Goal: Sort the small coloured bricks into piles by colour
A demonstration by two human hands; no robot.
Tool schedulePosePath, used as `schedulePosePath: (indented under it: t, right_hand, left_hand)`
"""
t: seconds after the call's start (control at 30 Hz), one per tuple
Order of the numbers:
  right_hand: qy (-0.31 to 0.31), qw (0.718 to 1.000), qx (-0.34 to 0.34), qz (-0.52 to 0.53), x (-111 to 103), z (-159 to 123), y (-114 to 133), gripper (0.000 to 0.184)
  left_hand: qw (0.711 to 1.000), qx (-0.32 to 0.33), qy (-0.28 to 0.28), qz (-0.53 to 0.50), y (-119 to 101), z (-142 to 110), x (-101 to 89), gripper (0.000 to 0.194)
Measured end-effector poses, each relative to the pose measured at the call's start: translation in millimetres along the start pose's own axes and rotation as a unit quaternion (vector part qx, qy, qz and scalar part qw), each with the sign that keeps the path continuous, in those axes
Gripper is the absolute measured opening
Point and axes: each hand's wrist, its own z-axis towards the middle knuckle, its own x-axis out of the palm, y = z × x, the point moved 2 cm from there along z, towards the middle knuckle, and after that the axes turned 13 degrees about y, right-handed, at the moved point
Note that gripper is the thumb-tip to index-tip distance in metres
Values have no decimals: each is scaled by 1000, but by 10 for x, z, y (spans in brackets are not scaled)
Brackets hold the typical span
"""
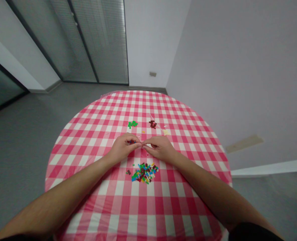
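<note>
My left hand [124, 146] and my right hand [159, 147] meet fingertip to fingertip over the middle of a round table with a red-and-white checked cloth [108, 110]. Both hands are closed in a pinch. A few small dark and coloured bricks [131, 142] show inside my left fingers. What my right fingers pinch is too small to name. Just in front of my hands lies a mixed pile of small coloured bricks [144, 172]. Beyond my hands sit a small green group [132, 124], a dark red group [152, 124] and a pale yellow group [166, 132].
The table stands in a room corner, with a grey wall to the right and glass panels with blinds [98, 40] at the back left. Grey floor [25, 134] surrounds the table.
</note>
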Motion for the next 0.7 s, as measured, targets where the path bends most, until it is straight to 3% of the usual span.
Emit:
schedulePosePath:
  t: [0.27,0.53,0.7]
  right_hand:
    - [-14,1000,-9,-26,46,-1,-16,19]
    - [-54,998,-34,-20,20,5,29,21]
    - [-37,999,-11,-34,37,0,-5,25]
  left_hand:
    - [997,-40,-13,-63,29,-11,51,13]
    - [999,-29,-1,-33,39,-12,55,17]
    - [999,-34,4,-28,52,-12,62,21]
